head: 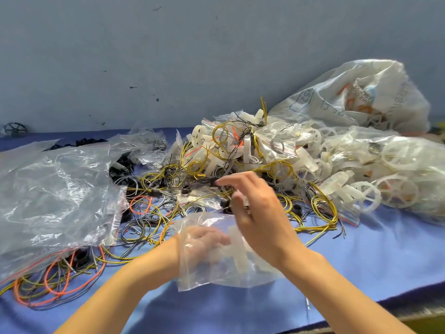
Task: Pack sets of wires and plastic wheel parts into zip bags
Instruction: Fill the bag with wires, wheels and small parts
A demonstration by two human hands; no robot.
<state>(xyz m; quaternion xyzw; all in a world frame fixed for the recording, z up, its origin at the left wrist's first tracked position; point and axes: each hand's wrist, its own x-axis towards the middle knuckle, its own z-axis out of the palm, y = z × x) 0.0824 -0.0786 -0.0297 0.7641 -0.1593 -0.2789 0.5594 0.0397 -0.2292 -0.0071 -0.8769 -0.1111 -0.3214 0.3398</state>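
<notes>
While the left hand (pixel 207 239) is gripping the small zip bag (pixel 216 268), fingers curled on the film and showing through it, the bag is sitting over the near part of the blue cloth (pixel 361 261), its open edge turned toward the wires. White plastic wheel parts (pixel 237 247) are lying inside it, against the hand. The right hand (pixel 257 213) is hovering at the bag's mouth, fingers spread and motion-blurred; whether thumb and forefinger are pinching anything cannot be told.

Just beyond the bag, loose wires (pixel 154 213) in yellow, black, grey and orange are sprawling in a tangle, with small black parts (pixel 226 207) sitting among them. Beyond the bag and to its right, filled zip bags (pixel 277 143) holding white wheels and wire loops are heaping up. Farther right of the bag, white wheels (pixel 397 191) are showing through clear plastic. A large white printed sack (pixel 337 92) is slumping behind those.

Left of the bag, big clear bags (pixel 55 189) are lying flat over more wires. A grey-blue wall (pixel 168 56) is closing off the far side.
</notes>
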